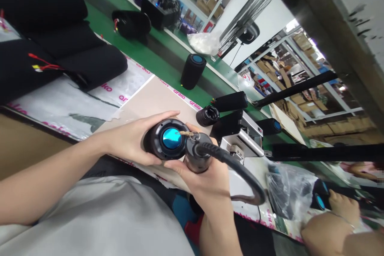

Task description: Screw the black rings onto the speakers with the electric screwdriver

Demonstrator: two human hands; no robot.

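My left hand (129, 138) is wrapped around a black cylindrical speaker (154, 150), whose round, shiny blue end faces up toward me. Close against the speaker's right side, my right hand (207, 182) grips a dark corded tool (196, 158) that looks like an electric screwdriver. A thick black cable loops out of the tool's top, and a twisted cord hangs from a ring there. The tool's tip is hidden below my hand. Just beyond lies a short black cylindrical part (207, 116) with an open, ribbed end.
Black cylinders with red wires (99, 56) lie at the left. On the green surface (168, 56) stands another speaker (193, 73). A white-and-black boxy device (244, 140) sits right of my hands. Farther right are a clear plastic bag (283, 192) and another person's hand (343, 208).
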